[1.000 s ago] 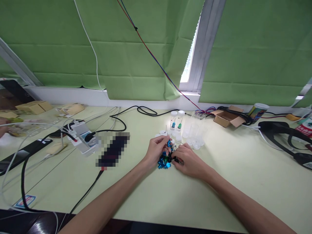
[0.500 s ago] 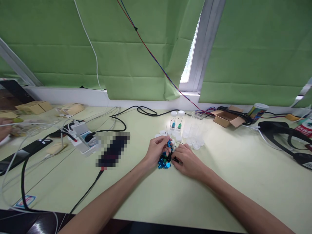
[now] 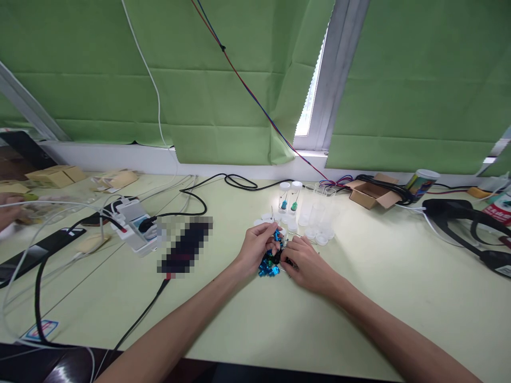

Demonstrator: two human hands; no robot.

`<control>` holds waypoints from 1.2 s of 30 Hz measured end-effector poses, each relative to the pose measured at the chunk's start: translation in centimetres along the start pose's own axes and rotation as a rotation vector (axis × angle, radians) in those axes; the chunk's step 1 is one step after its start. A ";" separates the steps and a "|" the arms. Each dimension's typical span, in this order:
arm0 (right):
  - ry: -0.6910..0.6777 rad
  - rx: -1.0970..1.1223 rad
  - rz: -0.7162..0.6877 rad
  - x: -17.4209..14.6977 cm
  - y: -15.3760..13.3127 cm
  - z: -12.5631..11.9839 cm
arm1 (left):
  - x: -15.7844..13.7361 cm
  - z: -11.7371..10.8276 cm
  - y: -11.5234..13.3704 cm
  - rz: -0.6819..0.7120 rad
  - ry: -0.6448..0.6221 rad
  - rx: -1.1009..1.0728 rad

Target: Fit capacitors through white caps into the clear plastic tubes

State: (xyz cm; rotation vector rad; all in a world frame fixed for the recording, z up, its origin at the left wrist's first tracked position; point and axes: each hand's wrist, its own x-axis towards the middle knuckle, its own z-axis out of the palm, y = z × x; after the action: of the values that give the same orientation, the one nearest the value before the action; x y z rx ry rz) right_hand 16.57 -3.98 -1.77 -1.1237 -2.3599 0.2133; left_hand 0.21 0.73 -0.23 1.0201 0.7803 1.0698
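Observation:
My left hand [image 3: 256,242] is closed in a pinch on a blue-hubbed dispensing needle [image 3: 276,234], whose thin metal tip points upward. My right hand [image 3: 305,260] has its fingers curled down at a small pile of parts. Whatever sits in those fingertips is hidden. Bright blue needle hubs [image 3: 268,267] lie between and below the hands, with some black and green ones among them. Beyond the hands stand two white-capped clear tubes, one with a blue needle [image 3: 284,204] inside and one with a green needle [image 3: 294,205].
Clear tubes [image 3: 317,205] and several white caps [image 3: 321,238] lie past my right hand. A small open carton [image 3: 369,194] sits at the back right, near a black headset [image 3: 459,213]. Leftward are a blurred-out dark object [image 3: 187,246], a power strip [image 3: 136,226] and another person's hand [image 3: 8,213].
My hands stay almost still, with the right fingers shifting slightly at the pile. At the far left the other person's hand has moved a little.

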 end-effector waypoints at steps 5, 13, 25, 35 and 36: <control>0.003 0.007 0.006 -0.1 0.0 0.1 | 0.0 0.0 0.0 0.004 0.001 0.008; 0.013 0.079 0.028 -0.1 -0.2 0.0 | -0.1 0.0 0.2 0.006 -0.002 0.012; 0.047 0.119 0.058 0.0 0.0 0.0 | 0.0 0.0 0.2 0.001 -0.001 0.005; 0.047 0.165 0.101 -0.1 0.3 -0.1 | -0.2 0.1 0.4 -0.011 0.008 0.021; 0.051 0.169 0.101 -0.1 0.3 -0.1 | -0.2 0.1 0.3 -0.010 0.005 0.020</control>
State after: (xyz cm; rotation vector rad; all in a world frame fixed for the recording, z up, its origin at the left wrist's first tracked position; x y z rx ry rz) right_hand 16.88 -3.83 -1.83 -1.1526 -2.1966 0.4072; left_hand 0.11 0.57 0.13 1.0304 0.8004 1.0583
